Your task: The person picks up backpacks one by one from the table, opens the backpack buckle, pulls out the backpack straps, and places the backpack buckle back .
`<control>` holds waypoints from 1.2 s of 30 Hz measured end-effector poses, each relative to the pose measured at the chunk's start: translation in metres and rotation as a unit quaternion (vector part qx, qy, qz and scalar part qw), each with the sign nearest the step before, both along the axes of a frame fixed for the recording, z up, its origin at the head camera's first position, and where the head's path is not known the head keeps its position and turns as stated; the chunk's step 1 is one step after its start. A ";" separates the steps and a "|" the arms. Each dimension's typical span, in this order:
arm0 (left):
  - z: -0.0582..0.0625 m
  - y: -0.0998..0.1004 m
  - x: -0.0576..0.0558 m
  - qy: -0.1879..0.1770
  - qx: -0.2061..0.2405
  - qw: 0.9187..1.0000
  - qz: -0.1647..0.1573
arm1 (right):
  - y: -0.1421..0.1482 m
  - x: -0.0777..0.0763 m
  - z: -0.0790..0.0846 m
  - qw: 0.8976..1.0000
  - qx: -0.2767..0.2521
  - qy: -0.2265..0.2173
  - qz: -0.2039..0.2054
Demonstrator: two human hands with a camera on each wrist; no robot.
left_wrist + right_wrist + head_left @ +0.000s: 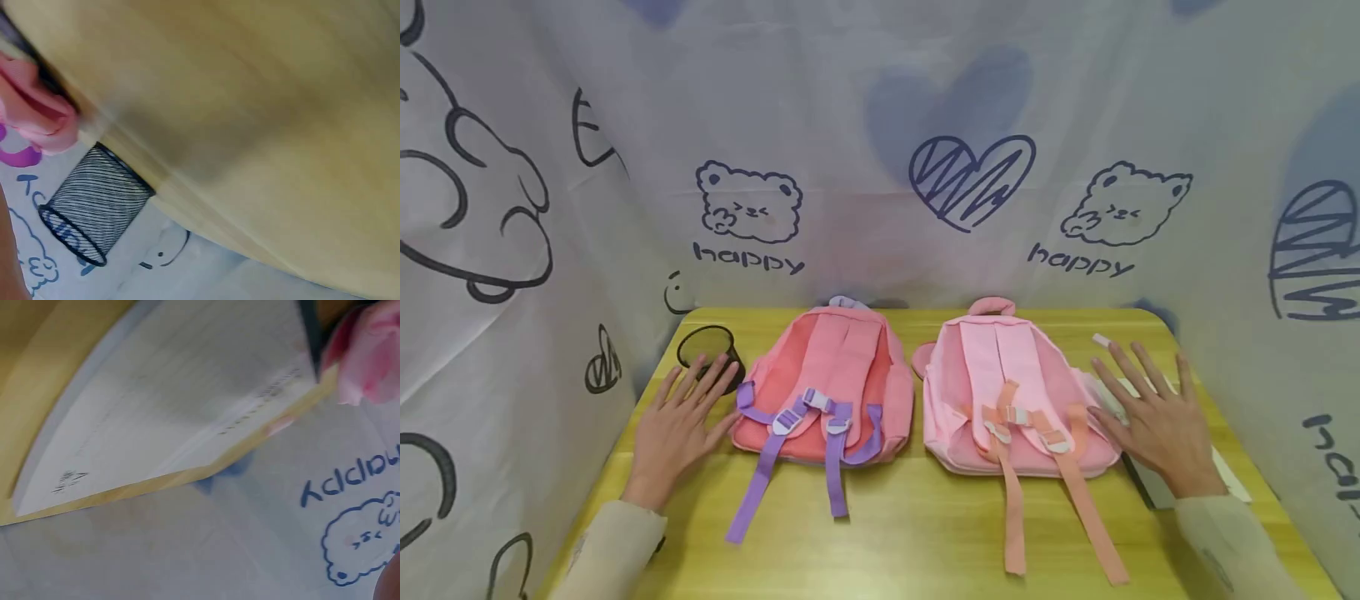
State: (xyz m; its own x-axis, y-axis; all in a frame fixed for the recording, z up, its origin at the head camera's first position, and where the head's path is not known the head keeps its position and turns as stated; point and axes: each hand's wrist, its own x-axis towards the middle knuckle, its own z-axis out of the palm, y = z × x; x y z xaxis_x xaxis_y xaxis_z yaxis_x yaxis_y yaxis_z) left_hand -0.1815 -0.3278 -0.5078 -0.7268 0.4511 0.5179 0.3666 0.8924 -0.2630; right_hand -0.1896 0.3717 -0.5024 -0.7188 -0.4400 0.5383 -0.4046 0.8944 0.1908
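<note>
My left hand (681, 425) is spread palm down at the left, its fingers overlapping the black mesh pen cup (706, 340) in the head view. Beside it a coral-pink backpack (842, 337) lies with its back panel and purple straps (760, 487) facing up. To its right is a pale pink backpack (981, 346), also straps up, with peach webbing (1013, 517). My right hand (1161, 429) is spread over a white printed sheet or booklet (187, 387) by this backpack's right side. Neither hand holds anything.
A small whitish block (1102, 340) lies beyond my right fingertips. A dark flat edge (1150, 490) shows beneath the white sheet. Cloth walls (865, 242) printed with bears and hearts enclose the wood-grain table (910, 542) at the back and sides.
</note>
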 end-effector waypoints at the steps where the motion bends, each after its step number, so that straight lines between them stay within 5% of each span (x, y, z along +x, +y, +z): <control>1: 0.002 0.003 -0.001 0.003 0.002 1.000 -0.003 | -0.003 0.001 0.002 1.000 -0.004 0.009 0.004; 6: 0.009 0.023 -0.002 0.008 0.046 0.999 -0.014 | -0.030 0.000 0.017 1.000 -0.015 0.013 0.008; 11: 0.013 0.057 -0.006 -0.059 0.149 0.987 -0.030 | -0.075 -0.006 0.031 0.998 -0.043 0.040 0.033; 17: 0.015 0.086 -0.010 -0.190 0.265 0.944 -0.053 | -0.144 -0.012 0.042 0.993 -0.089 0.030 0.075; 27: 0.003 0.098 -0.021 -0.303 0.392 0.860 -0.121 | -0.255 -0.026 0.047 0.976 -0.153 -0.080 0.134; 36: -0.012 0.106 -0.019 -0.323 0.425 0.838 -0.113 | -0.331 -0.033 0.023 0.953 -0.166 -0.207 0.143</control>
